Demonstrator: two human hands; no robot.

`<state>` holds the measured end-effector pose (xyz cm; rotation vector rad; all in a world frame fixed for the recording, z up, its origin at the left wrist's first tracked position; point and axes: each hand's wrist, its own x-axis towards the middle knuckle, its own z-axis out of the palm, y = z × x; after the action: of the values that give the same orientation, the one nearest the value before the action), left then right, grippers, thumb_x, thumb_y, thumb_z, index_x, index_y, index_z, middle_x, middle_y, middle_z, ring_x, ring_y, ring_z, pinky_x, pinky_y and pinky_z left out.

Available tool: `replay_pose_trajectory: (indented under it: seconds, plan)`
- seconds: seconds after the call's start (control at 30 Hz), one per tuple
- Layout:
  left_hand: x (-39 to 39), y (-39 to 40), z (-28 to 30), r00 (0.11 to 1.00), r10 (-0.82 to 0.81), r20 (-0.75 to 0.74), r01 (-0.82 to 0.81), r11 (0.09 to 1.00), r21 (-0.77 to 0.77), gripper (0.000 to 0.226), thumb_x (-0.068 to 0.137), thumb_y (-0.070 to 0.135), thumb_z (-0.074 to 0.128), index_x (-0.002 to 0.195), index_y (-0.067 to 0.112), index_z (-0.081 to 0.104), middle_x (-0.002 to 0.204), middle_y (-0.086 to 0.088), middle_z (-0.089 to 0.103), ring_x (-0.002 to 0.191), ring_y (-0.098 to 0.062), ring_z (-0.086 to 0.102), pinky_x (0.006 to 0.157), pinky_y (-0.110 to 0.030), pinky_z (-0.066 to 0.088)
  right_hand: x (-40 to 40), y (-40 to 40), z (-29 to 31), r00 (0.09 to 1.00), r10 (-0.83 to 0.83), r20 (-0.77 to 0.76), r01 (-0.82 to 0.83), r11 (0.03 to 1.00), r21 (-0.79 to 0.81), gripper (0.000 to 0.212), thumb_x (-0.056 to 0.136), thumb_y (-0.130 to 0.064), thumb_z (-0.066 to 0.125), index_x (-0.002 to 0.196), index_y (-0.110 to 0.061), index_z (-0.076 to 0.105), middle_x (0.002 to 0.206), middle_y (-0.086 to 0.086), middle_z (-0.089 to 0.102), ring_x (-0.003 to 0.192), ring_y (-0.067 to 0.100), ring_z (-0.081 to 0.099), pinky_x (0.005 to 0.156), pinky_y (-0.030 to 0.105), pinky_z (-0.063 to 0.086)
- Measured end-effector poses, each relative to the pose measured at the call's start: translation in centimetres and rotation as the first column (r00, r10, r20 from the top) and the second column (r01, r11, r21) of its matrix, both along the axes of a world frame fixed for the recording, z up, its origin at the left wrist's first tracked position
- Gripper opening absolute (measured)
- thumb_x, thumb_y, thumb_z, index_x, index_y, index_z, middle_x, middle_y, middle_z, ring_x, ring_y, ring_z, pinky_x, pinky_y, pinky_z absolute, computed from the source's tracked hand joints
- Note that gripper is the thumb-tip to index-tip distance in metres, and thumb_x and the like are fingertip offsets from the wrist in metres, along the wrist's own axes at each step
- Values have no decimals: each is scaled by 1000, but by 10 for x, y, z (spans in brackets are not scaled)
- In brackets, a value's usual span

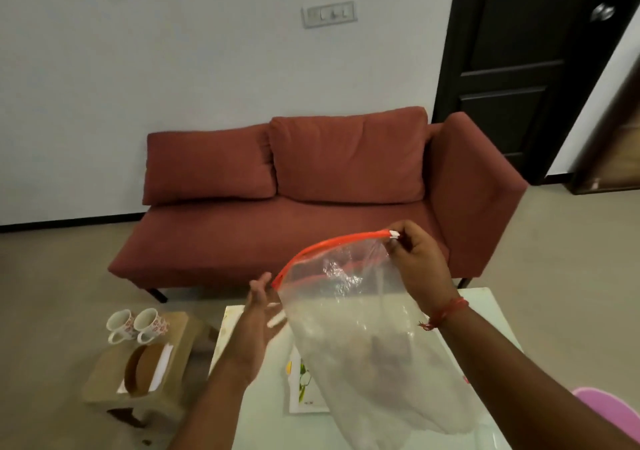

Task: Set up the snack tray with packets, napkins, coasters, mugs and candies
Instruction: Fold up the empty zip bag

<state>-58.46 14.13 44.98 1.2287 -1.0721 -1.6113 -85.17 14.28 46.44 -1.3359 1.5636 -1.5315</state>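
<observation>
A clear zip bag (363,338) with an orange-red zipper strip hangs above the white table (485,314). My right hand (419,262) pinches the bag's top right corner at the white slider. My left hand (258,314) is spread open just left of the bag's other corner, fingers apart and holding nothing. Under the bag a white tray (298,384) with a printed picture lies on the table, mostly hidden. Two white mugs (136,325) with red flowers stand on a small stool (104,373) at the left, beside brown round coasters (142,370) on white napkins (163,359).
A red sofa (311,186) stands behind the table against a pale wall. A dark door (512,51) is at the right. A pink object (613,411) shows at the lower right edge. Beige floor lies between stool and sofa.
</observation>
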Motion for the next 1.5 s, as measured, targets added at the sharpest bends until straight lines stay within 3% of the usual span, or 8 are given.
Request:
replay_pose_trajectory:
  seconds: [0.23,0.4,0.53,0.77,1.0,1.17,1.27,1.5]
  plan:
    - [-34,-3,9,993,-83,-80,96,980,173,46,87,33,66,127,14,55,119,-15,70,101,-32,71,84,-55,58,16,-13,17,927,-355,122,350,935,62,5,94,-15,57,89,-16,58,75,-5,57,69,11,49,67,30,44]
    - [-33,-22,15,995,78,-62,-72,993,93,16,95,14,61,111,8,62,103,-17,72,87,-28,73,69,-45,61,27,17,13,929,-138,344,6,933,359,67,88,-47,66,143,-24,33,116,-11,57,110,14,59,98,42,51]
    - [-29,-27,23,992,125,25,-122,990,-75,21,94,13,64,115,14,60,98,-9,74,80,-23,74,64,-41,61,37,41,-1,916,-3,402,-160,915,371,49,89,-19,70,131,-24,45,123,4,63,98,23,70,72,41,61]
    - [-6,-31,31,939,246,241,-139,911,-388,64,95,18,61,146,44,34,116,17,60,73,-4,64,64,-25,56,33,35,6,969,-196,147,171,971,168,58,95,-4,55,137,-40,41,72,5,57,65,14,58,66,33,57]
    - [18,-36,49,951,-81,300,207,885,-417,45,89,34,70,132,42,56,138,18,55,129,-10,52,103,-43,50,18,37,31,988,116,-102,-105,988,113,51,92,-3,62,131,-36,58,114,-1,63,97,11,62,86,26,53]
    - [21,-40,71,818,-118,562,402,817,-414,56,89,18,70,137,39,48,128,22,51,113,4,51,90,-10,48,8,32,59,826,139,-547,-30,979,204,48,86,-11,73,131,-17,59,109,2,60,94,15,59,85,24,49]
    - [15,-48,75,702,82,707,396,781,-484,37,90,16,67,126,25,60,119,13,51,102,-5,51,90,-22,41,11,28,68,743,33,-669,49,993,103,16,89,-12,69,104,-14,71,95,0,56,81,15,55,71,21,44]
    - [15,-51,88,782,238,576,183,796,-577,13,92,25,66,88,17,57,99,0,54,81,-11,54,67,-21,44,5,24,74,933,-70,-353,90,995,41,18,95,-24,60,89,-7,63,96,8,58,79,13,57,72,33,54]
